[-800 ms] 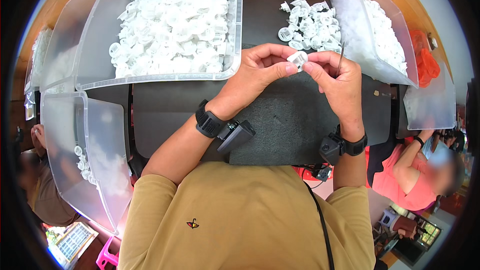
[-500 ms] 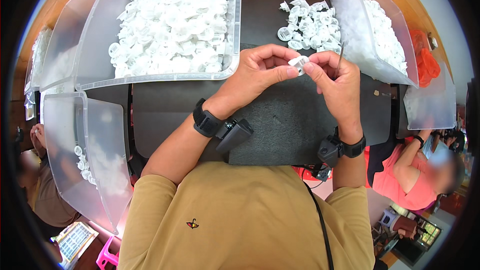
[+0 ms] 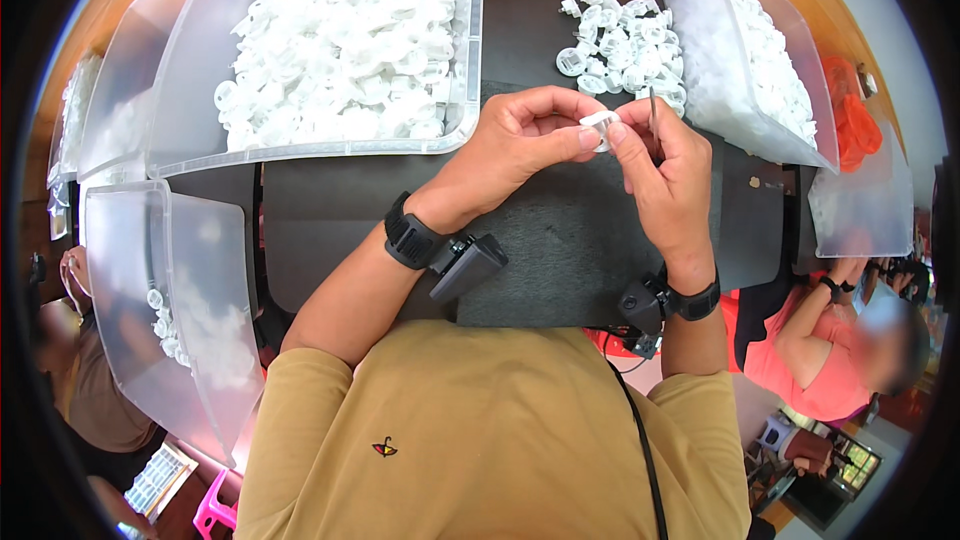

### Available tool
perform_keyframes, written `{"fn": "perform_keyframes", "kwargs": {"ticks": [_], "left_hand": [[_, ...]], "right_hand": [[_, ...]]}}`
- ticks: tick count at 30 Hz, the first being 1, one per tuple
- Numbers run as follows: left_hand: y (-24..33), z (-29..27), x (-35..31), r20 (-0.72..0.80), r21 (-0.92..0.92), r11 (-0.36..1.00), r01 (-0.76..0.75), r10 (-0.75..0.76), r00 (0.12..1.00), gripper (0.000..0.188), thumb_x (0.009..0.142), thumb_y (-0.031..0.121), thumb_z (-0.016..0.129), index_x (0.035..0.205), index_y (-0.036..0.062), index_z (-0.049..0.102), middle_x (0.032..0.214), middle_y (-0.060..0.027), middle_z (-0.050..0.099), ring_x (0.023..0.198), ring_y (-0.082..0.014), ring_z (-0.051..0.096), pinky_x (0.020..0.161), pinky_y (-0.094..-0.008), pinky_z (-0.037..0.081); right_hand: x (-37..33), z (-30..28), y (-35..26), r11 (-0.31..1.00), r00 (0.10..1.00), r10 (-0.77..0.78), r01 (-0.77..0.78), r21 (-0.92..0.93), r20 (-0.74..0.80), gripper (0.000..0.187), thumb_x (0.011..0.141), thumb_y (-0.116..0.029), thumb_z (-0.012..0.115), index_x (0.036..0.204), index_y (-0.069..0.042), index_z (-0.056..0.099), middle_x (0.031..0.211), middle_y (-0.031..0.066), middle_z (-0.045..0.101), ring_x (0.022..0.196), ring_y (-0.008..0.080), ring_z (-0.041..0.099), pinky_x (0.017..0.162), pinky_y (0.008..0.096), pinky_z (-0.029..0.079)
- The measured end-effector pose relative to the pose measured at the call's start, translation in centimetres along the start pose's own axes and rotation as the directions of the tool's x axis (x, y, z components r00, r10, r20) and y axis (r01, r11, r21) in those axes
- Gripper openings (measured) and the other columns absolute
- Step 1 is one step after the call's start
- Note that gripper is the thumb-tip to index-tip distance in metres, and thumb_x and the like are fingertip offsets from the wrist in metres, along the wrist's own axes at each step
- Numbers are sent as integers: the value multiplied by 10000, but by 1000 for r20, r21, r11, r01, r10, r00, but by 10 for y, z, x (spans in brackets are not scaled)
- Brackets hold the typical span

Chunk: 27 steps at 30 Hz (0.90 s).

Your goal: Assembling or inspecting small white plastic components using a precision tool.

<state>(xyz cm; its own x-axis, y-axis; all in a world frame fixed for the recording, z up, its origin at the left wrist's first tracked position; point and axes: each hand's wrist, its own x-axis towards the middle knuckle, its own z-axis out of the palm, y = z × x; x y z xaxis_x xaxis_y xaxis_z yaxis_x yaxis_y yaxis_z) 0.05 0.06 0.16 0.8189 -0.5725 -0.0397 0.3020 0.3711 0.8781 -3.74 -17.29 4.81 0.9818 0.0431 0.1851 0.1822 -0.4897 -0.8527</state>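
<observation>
Over the dark mat, my left hand (image 3: 530, 140) pinches a small white plastic part (image 3: 601, 124) with a round rim between thumb and fingertips. My right hand (image 3: 668, 165) is closed, its thumb and index finger against the part's right side. A thin metal tool (image 3: 653, 108), perhaps a blade, sticks up from among the right fingers; its lower end is hidden, so I cannot tell its exact kind. Just beyond my hands, a loose heap of similar white plastic parts (image 3: 628, 45) lies on the dark table.
A large clear bin (image 3: 330, 155) full of white parts stands at the far left. Another filled bin (image 3: 745, 90) is at the right, beside an orange plastic bag (image 3: 850, 120). A third bin (image 3: 130, 280) at left holds several parts. Other people sit on both sides.
My right hand has turned and shifted slightly left, and the metal tool has swung left with it. The part has tilted a little between my fingers. My left hand stays almost in place.
</observation>
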Motion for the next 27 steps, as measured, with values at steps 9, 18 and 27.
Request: {"fn": "perform_keyframes", "kwargs": {"ticks": [9, 18, 27], "left_hand": [[-12, 5, 0, -49, -61, 997, -55, 52, 997, 314, 857, 61, 679, 1154, -1, 597, 1097, -70, 633, 1007, -119, 602, 903, -277, 493], [-27, -2, 7, -30, -45, 998, 46, -48, 998, 335, 849, 56, 688, 1162, 3, 582, 1104, -64, 622, 1005, -120, 604, 897, -263, 501], [-28, -10, 10, -83, -158, 985, 72, -86, 993, 341, 867, 84, 681, 1189, 40, 575, 1106, -40, 613, 1007, -106, 588, 889, -245, 499]], "right_hand": [[-7, 12, 9, 1000, 989, -12, 14, 11, -147, 70, 863, -47, 633, 863, 18, 608, 666, 23, 596, 558, 45, 509, 516, 211, 411], [-6, 3, 22, 988, 998, 37, -44, -146, -47, 127, 885, -109, 608, 903, 17, 617, 647, 47, 575, 554, 90, 513, 535, 240, 415], [-32, -1, 24, 977, 976, 210, -208, -41, 52, 289, 933, -84, 523, 1198, -5, 605, 696, 81, 615, 604, 131, 567, 611, 278, 466]]}}
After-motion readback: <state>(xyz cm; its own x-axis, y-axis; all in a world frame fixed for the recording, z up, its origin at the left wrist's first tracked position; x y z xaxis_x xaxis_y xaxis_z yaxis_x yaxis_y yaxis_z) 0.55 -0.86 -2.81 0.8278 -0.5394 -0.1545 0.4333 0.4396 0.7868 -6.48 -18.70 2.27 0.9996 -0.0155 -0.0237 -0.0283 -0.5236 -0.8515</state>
